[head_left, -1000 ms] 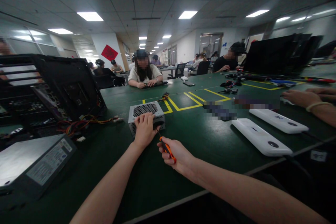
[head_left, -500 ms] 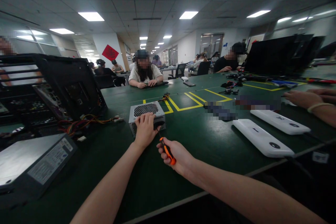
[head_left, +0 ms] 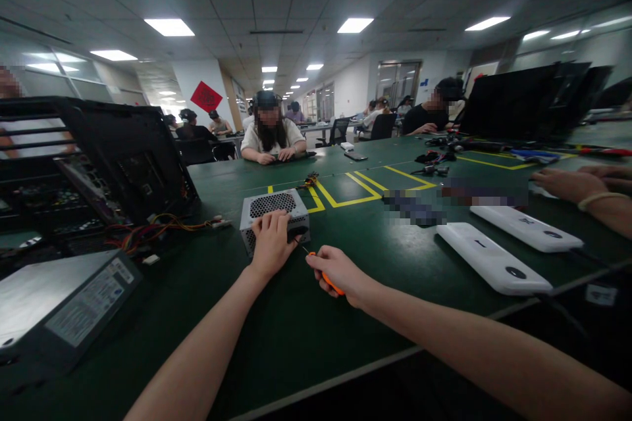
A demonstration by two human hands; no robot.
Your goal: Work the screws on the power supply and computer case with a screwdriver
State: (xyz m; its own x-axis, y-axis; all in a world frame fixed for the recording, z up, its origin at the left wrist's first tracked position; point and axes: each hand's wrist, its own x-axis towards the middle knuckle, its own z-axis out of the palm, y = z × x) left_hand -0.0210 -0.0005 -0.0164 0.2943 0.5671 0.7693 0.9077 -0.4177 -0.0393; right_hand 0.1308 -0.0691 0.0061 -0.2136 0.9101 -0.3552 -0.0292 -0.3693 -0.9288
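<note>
A grey computer power supply (head_left: 296, 204) with a perforated vent on top sits on the green table in front of me. My left hand (head_left: 270, 240) grips it at the near side, fingers bent over its top edge. Beside that hand, a dark part (head_left: 297, 231) shows on the right of its near face. My right hand (head_left: 340, 276) is closed around an orange-handled screwdriver (head_left: 332, 283), just right of the power supply. The thin shaft points up and left toward the unit; its tip appears to be short of the casing. Part of the handle is hidden by my fingers.
On the left stand an open black computer case (head_left: 143, 164) with loose cables (head_left: 168, 227) and a second power supply (head_left: 74, 309). White power banks (head_left: 494, 260) lie at right, near a co-worker's hands (head_left: 563, 183). Another person (head_left: 274, 138) sits across the table.
My right hand has moved right with the screwdriver, drawing its shaft away from the power supply and tilting the handle flatter. My left hand keeps its place on the unit.
</note>
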